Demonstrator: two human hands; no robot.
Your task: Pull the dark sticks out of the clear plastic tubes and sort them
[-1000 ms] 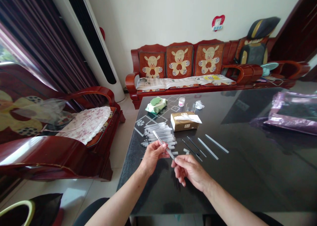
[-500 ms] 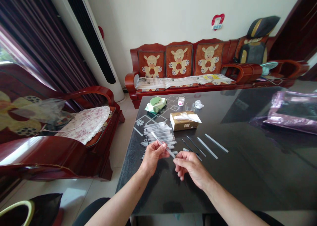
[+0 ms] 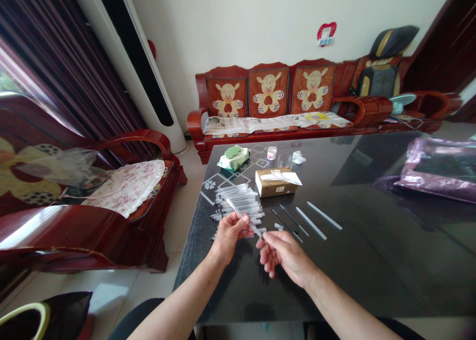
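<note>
1. left of and nearer than the tissue pack (image 3: 273,186), the pen tube (image 3: 234,207) slants rightward toward you.
2. your left hand (image 3: 231,232) clamps its middle.
3. your right hand (image 3: 284,253), fingers together (a pinch, seemingly), meets its near end.

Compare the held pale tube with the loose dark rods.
The pale tube is whitish; the dark rods are mostly black. The tube looks thicker than the rods. The left hand grips the tube, while the rods lie on the table. Both are long and straight.
</note>
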